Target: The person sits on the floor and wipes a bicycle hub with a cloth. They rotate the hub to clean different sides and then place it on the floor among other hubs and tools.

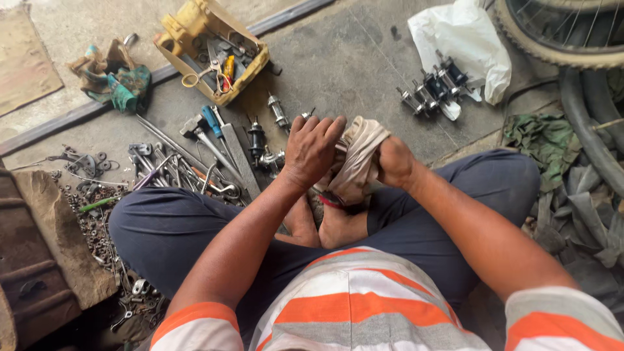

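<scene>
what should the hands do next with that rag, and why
Probably keep rubbing: turn the beige rag a little around whatever it wraps. The left hand presses on top and the right hand grips the rag's side, so the piece inside is hidden and looks mid-wipe. Similar metal hub parts lie on the concrete floor.

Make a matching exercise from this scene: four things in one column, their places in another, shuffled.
Things:
1. beige cloth
2. yellow tool tray
3. white plastic bag
4. bicycle tyre

Places:
A. top right corner
B. between left hand and right hand
C. top centre, holding scissors
D. beside the row of metal hub parts

Pairs: 1-B, 2-C, 3-D, 4-A
</scene>
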